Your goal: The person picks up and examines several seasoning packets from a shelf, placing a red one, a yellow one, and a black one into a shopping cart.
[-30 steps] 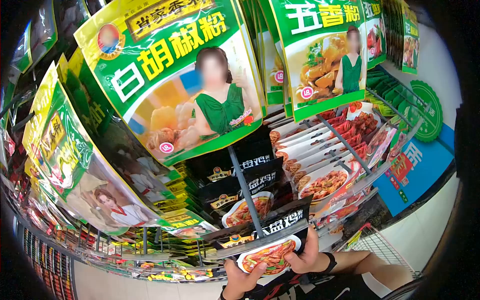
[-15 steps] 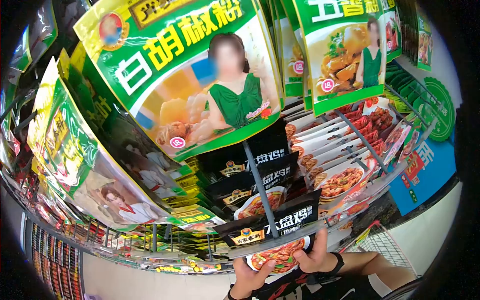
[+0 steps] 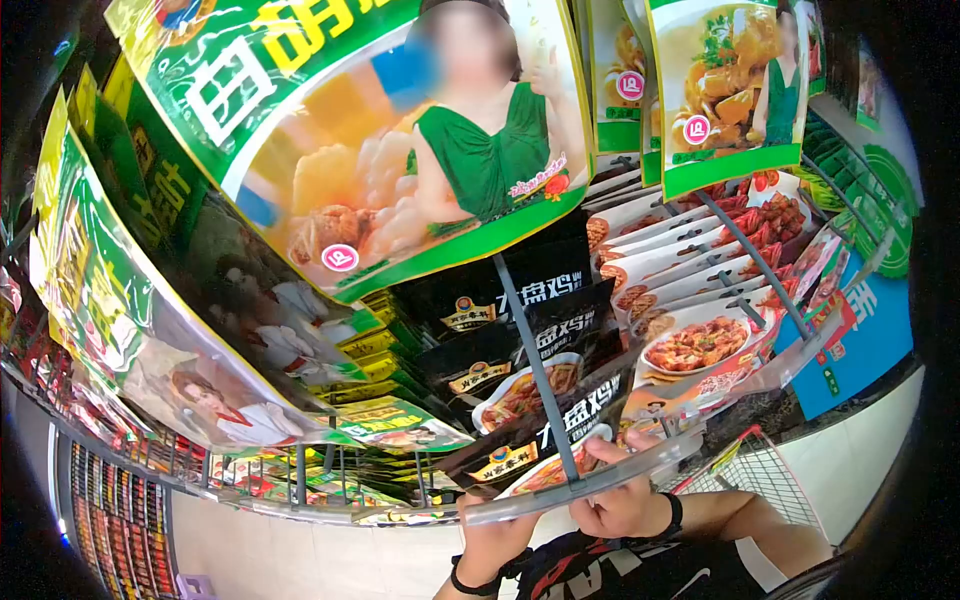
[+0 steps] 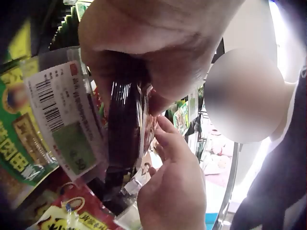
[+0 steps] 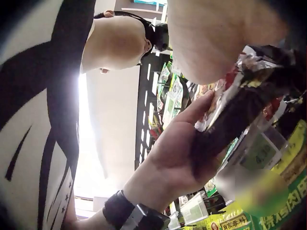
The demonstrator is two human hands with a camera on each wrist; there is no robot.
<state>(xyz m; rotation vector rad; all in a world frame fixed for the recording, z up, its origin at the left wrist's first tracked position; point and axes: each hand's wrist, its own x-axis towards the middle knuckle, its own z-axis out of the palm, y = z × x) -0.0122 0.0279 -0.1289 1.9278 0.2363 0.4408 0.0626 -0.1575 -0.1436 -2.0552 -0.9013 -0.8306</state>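
A black seasoning packet (image 3: 545,440) with white lettering and a dish picture hangs foremost on a metal rod, behind a clear curved label strip (image 3: 590,480). At its lower left corner is my left hand (image 3: 495,540), partly hidden by the strip. The left wrist view shows the packet (image 4: 125,124) edge-on, gripped by my left hand (image 4: 144,48). My right hand (image 3: 622,505) holds the packet's lower right, its fingers bent at the dish picture. In the right wrist view the left thumb lies along the packet (image 5: 228,112); my right hand (image 5: 211,43) covers its upper part.
More black packets (image 3: 525,300) hang behind on the same rod. Large green and yellow pouches (image 3: 400,170) overhang from above. White packets with red food pictures (image 3: 700,340) fill the right side. A shopping cart (image 3: 765,475) stands at lower right. Price tags (image 4: 67,115) stick out nearby.
The packet's dish picture was below the label strip and is now above and behind it. My right fingers have moved up over the picture. The view has shifted, so the upper pouches look closer.
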